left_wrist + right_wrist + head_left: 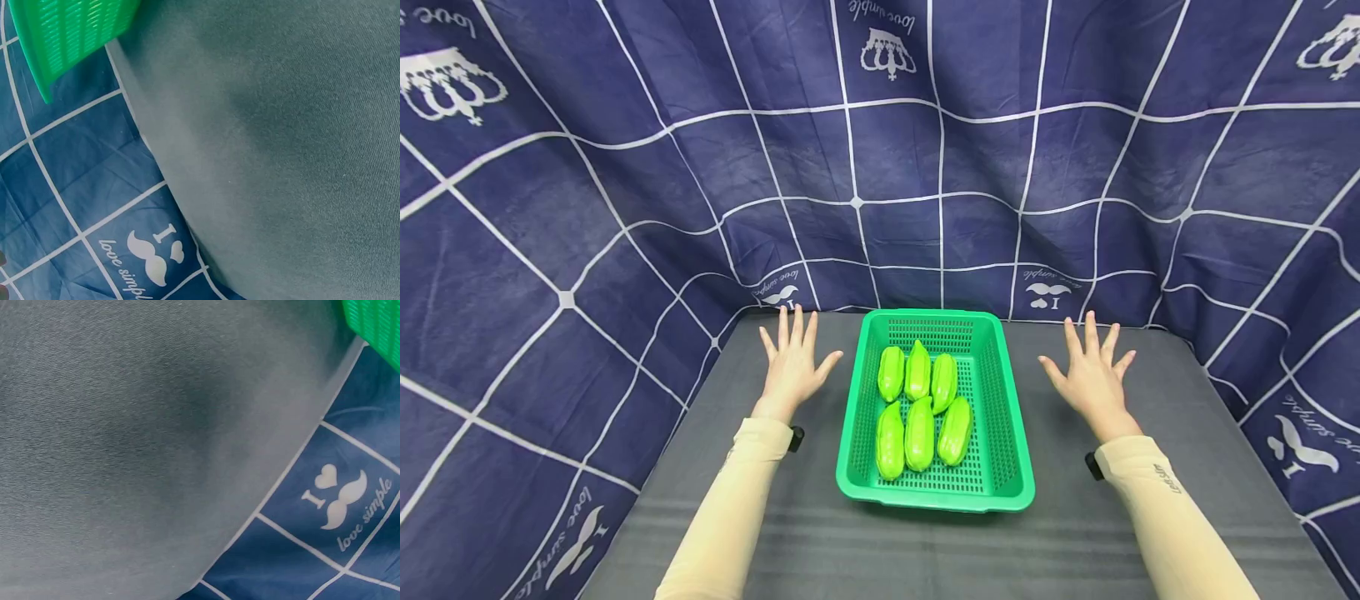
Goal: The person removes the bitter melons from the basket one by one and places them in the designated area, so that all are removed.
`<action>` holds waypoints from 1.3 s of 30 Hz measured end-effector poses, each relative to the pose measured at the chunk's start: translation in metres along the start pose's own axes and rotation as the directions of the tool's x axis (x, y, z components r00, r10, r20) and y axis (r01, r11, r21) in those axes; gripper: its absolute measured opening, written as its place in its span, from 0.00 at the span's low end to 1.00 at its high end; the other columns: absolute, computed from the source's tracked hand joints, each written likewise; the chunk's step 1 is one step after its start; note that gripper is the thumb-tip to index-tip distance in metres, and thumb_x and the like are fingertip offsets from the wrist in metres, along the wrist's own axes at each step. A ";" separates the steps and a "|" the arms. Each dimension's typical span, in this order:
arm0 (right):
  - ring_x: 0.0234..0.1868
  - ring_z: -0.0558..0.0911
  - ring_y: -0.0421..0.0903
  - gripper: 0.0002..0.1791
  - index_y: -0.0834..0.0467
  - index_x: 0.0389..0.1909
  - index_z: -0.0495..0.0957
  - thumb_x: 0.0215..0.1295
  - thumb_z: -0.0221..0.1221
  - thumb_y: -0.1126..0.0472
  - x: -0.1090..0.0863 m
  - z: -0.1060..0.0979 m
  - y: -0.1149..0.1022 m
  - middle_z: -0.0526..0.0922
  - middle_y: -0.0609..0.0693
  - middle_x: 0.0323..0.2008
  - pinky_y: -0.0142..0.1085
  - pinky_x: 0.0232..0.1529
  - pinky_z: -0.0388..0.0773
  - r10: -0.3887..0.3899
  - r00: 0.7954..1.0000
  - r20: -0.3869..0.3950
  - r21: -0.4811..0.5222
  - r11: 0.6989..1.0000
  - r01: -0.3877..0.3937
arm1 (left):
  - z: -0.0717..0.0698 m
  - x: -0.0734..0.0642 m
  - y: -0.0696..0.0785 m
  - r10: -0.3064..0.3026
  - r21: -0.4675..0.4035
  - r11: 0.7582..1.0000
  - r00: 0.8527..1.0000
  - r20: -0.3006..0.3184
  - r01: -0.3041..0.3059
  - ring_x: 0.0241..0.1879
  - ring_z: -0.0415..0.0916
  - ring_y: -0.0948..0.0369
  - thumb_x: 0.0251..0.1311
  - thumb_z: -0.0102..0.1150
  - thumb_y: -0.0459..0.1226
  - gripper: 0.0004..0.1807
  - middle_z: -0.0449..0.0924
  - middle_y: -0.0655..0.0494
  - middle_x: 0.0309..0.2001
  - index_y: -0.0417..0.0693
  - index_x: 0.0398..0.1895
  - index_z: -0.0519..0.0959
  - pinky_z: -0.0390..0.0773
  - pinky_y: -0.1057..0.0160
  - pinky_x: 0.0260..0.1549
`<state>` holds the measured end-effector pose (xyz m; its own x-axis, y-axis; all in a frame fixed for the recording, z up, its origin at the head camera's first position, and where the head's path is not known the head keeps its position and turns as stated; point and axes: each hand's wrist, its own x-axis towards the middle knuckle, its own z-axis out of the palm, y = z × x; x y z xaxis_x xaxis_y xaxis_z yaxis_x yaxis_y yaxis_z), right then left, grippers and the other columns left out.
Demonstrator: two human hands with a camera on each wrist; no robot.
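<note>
A green plastic basket (1000,417) with slotted walls stands in the middle of the table. Several bright green, long ridged gourds (920,433) lie in it in two rows, toward its left side. Left of the basket, my left hand (792,367) is spread palm down over the grey surface and holds nothing. My right hand (1092,371) is spread the same way on the basket's other side, also apart from it. The wrist views catch only a corner of the basket (81,37), mostly grey surface and curtain.
A grey cloth-covered table (880,558) lies under everything. Dark blue curtains (985,158) with white grid lines enclose the back and both sides. The basket's right part (981,450) shows bare slotted floor beside the gourds.
</note>
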<state>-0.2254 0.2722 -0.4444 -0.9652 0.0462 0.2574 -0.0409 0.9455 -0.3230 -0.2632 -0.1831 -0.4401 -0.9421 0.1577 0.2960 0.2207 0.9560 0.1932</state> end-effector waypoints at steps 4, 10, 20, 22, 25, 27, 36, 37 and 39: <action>0.74 0.26 0.73 0.45 0.60 0.78 0.46 0.71 0.54 0.43 0.002 0.000 -0.004 0.36 0.66 0.77 0.79 0.59 0.29 -0.015 1.000 -0.008 0.017 1.000 0.015 | -0.001 -0.001 0.002 -0.003 -0.017 1.000 1.000 0.000 0.003 0.78 0.23 0.46 0.68 0.50 0.60 0.46 0.37 0.42 0.79 0.46 0.79 0.48 0.29 0.28 0.67; 0.74 0.25 0.71 0.45 0.57 0.79 0.44 0.71 0.53 0.43 0.005 -0.002 -0.011 0.34 0.64 0.78 0.78 0.60 0.27 -0.024 1.000 -0.010 0.038 0.999 0.024 | 0.000 -0.001 0.002 -0.002 -0.020 1.000 1.000 0.001 0.002 0.78 0.23 0.46 0.68 0.49 0.60 0.45 0.39 0.42 0.79 0.48 0.79 0.48 0.31 0.28 0.67; 0.74 0.30 0.74 0.45 0.60 0.78 0.47 0.71 0.53 0.41 0.006 -0.009 -0.030 0.43 0.68 0.77 0.78 0.61 0.29 -0.011 1.000 -0.021 0.114 0.993 0.013 | -0.001 -0.002 0.008 -0.003 -0.088 0.996 1.000 0.005 0.003 0.78 0.24 0.45 0.68 0.51 0.59 0.44 0.45 0.42 0.79 0.46 0.78 0.51 0.31 0.28 0.67; 0.74 0.31 0.75 0.44 0.61 0.77 0.48 0.71 0.53 0.42 0.006 -0.011 -0.035 0.45 0.69 0.76 0.78 0.60 0.30 -0.013 1.000 -0.021 0.132 0.991 0.015 | -0.001 -0.003 0.009 -0.001 -0.100 0.995 1.000 0.010 0.002 0.79 0.24 0.46 0.68 0.51 0.59 0.44 0.45 0.42 0.79 0.46 0.78 0.52 0.31 0.29 0.67; 0.74 0.35 0.76 0.44 0.62 0.77 0.49 0.71 0.55 0.44 0.005 -0.014 -0.043 0.48 0.70 0.75 0.79 0.60 0.33 -0.010 1.000 -0.017 0.162 0.987 0.013 | -0.001 -0.003 0.011 0.002 -0.121 0.993 1.000 0.011 0.000 0.79 0.25 0.46 0.68 0.51 0.58 0.44 0.45 0.42 0.78 0.46 0.78 0.52 0.32 0.29 0.68; 0.73 0.37 0.77 0.44 0.63 0.77 0.50 0.71 0.54 0.43 0.005 -0.015 -0.049 0.49 0.70 0.75 0.79 0.60 0.35 -0.003 1.000 0.003 0.186 0.983 0.002 | -0.002 -0.004 0.012 -0.002 -0.147 0.989 1.000 0.011 0.004 0.79 0.27 0.46 0.68 0.52 0.58 0.43 0.46 0.42 0.78 0.46 0.78 0.52 0.32 0.30 0.68; 0.73 0.54 0.71 0.43 0.65 0.77 0.48 0.73 0.51 0.43 0.001 -0.017 -0.084 0.53 0.71 0.73 0.64 0.69 0.53 0.026 0.990 0.137 0.348 0.935 -0.073 | -0.005 -0.012 0.022 -0.018 -0.320 0.947 1.000 0.004 0.019 0.76 0.45 0.41 0.67 0.56 0.52 0.40 0.53 0.38 0.75 0.41 0.75 0.58 0.50 0.33 0.68; 0.73 0.56 0.70 0.43 0.65 0.77 0.48 0.73 0.50 0.43 0.001 -0.016 -0.088 0.53 0.71 0.73 0.62 0.69 0.54 0.026 0.988 0.154 0.359 0.930 -0.081 | -0.005 -0.013 0.024 -0.018 -0.336 0.942 1.000 0.004 0.018 0.75 0.47 0.41 0.67 0.57 0.51 0.39 0.54 0.37 0.75 0.41 0.75 0.59 0.52 0.33 0.68; 0.73 0.56 0.68 0.43 0.64 0.77 0.48 0.73 0.50 0.42 0.000 -0.014 -0.097 0.54 0.70 0.73 0.61 0.70 0.55 0.031 0.981 0.190 0.378 0.920 -0.103 | -0.005 -0.016 0.026 -0.021 -0.364 0.931 1.000 0.011 0.024 0.74 0.49 0.40 0.67 0.57 0.50 0.38 0.55 0.37 0.74 0.40 0.74 0.60 0.55 0.35 0.67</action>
<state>-0.2178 0.1853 -0.4007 -0.9975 0.0136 0.0691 -0.0361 0.7433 -0.6680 -0.2416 -0.1617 -0.4350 -0.9493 0.1403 0.2812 0.2750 0.8039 0.5274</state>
